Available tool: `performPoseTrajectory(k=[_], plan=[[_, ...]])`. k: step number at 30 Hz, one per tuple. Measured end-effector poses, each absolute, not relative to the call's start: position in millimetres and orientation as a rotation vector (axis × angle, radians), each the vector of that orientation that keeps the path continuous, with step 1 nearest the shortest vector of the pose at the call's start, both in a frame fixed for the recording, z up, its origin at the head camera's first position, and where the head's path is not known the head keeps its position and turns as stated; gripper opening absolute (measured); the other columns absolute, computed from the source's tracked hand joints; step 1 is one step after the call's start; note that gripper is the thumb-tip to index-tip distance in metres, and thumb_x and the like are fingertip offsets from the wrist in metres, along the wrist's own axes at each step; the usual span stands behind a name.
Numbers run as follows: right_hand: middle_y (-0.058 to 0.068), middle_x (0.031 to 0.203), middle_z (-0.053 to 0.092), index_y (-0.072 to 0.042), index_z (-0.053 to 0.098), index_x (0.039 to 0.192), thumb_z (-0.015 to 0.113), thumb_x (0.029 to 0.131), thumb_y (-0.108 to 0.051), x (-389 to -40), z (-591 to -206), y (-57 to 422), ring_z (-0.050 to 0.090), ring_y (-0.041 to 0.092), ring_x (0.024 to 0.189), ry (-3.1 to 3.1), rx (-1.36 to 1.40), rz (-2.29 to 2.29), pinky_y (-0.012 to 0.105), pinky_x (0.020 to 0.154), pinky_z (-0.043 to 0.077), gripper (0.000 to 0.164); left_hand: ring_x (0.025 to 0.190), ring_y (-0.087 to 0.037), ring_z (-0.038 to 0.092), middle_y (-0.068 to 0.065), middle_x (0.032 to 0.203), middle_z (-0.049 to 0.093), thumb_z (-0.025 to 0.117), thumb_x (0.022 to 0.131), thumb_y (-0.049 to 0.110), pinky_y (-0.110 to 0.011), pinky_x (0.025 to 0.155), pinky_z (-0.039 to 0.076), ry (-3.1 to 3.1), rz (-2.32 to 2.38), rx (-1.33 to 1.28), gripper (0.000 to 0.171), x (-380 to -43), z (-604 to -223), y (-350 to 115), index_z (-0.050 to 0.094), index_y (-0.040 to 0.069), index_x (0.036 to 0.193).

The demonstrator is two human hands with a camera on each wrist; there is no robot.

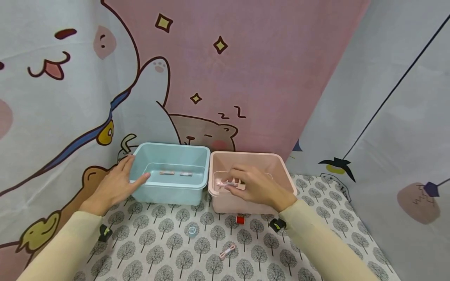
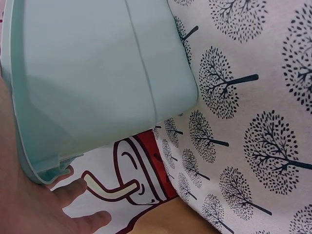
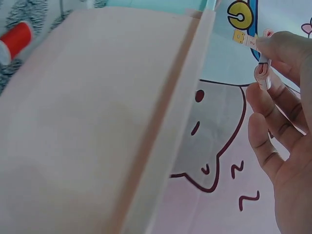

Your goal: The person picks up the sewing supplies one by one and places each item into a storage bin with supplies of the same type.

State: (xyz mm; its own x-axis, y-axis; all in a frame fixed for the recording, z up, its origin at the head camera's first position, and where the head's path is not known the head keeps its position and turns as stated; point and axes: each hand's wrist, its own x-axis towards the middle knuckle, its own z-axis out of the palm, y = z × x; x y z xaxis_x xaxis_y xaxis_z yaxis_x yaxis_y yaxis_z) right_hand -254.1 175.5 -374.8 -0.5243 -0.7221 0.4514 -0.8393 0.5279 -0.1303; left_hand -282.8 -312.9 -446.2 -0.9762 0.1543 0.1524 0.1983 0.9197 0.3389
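Note:
My right hand [image 1: 251, 183] is over the pink bin [image 1: 246, 208]. Its thumb and fingers pinch a folded, bundled measuring tape [image 3: 263, 73], pale pink with printed marks and a loose yellow-marked end. My left hand [image 1: 117, 185] is at the left rim of the light blue bin [image 1: 168, 195], fingers extended and thumb over the front corner. In the left wrist view, its fingers show beside the bin's rim [image 2: 41, 168]. Two small folded bundles, one pinkish [image 1: 166, 172] and one whitish [image 1: 186, 174], lie on the blue bin's floor.
Before the bins, a red spool [image 1: 240, 220], a small light blue round piece [image 1: 192, 231] and another folded pink bundle [image 1: 227, 252] lie on the tree-patterned cloth [image 1: 154, 255]. A cartoon-printed curtain [image 1: 274, 78] hangs right behind the bins.

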Motion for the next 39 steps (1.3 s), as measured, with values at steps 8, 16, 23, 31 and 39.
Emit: performPoseTrajectory(k=[8, 16, 23, 31, 39], plan=[[-0.003, 0.112, 0.081, -0.016, 0.085, 0.118, 0.087, 0.106, -0.021, -279, -361, 148, 0.073, 0.01, 0.091, -2.417, 1.36, 0.471, 0.026, 0.084, 0.065, 0.013, 0.169, -0.07, 0.027, -0.036, 0.192, 0.011, 0.048, 0.115, 0.078, -0.091, 0.13, 0.031, -2.952, -0.544, -0.276, 0.114, -282, -445, -313, 0.008, -0.003, 0.186], [-0.003, 0.109, 0.079, -0.019, 0.088, 0.12, 0.085, 0.109, -0.021, -300, -348, 118, 0.071, 0.009, 0.089, -2.463, 1.354, 0.554, 0.024, 0.078, 0.063, 0.012, 0.169, -0.07, 0.028, -0.036, 0.192, 0.012, 0.049, 0.116, 0.077, -0.09, 0.131, 0.03, -2.94, -0.561, -0.282, 0.114, -280, -444, -314, 0.01, -0.004, 0.185], [-0.004, 0.11, 0.081, -0.021, 0.088, 0.12, 0.084, 0.108, -0.023, -319, -343, 92, 0.073, 0.007, 0.088, -2.517, 1.293, 0.522, 0.022, 0.076, 0.061, 0.013, 0.168, -0.071, 0.029, -0.037, 0.192, 0.012, 0.05, 0.115, 0.077, -0.091, 0.13, 0.03, -2.942, -0.558, -0.281, 0.114, -282, -445, -313, 0.01, -0.004, 0.185], [-0.005, 0.118, 0.081, -0.023, 0.086, 0.127, 0.078, 0.113, -0.027, -335, -338, 65, 0.075, 0.01, 0.101, -2.636, 1.236, 0.439, 0.028, 0.084, 0.064, 0.016, 0.168, -0.07, 0.028, -0.037, 0.192, 0.013, 0.05, 0.115, 0.077, -0.091, 0.13, 0.03, -2.94, -0.557, -0.277, 0.115, -282, -446, -312, 0.011, -0.004, 0.185], [-0.005, 0.124, 0.081, -0.026, 0.086, 0.128, 0.077, 0.115, -0.029, -349, -334, 48, 0.075, 0.009, 0.104, -2.687, 1.17, 0.454, 0.029, 0.087, 0.065, 0.016, 0.167, -0.071, 0.029, -0.038, 0.191, 0.014, 0.05, 0.115, 0.077, -0.092, 0.129, 0.032, -2.94, -0.545, -0.275, 0.114, -282, -445, -312, 0.012, -0.005, 0.185]])
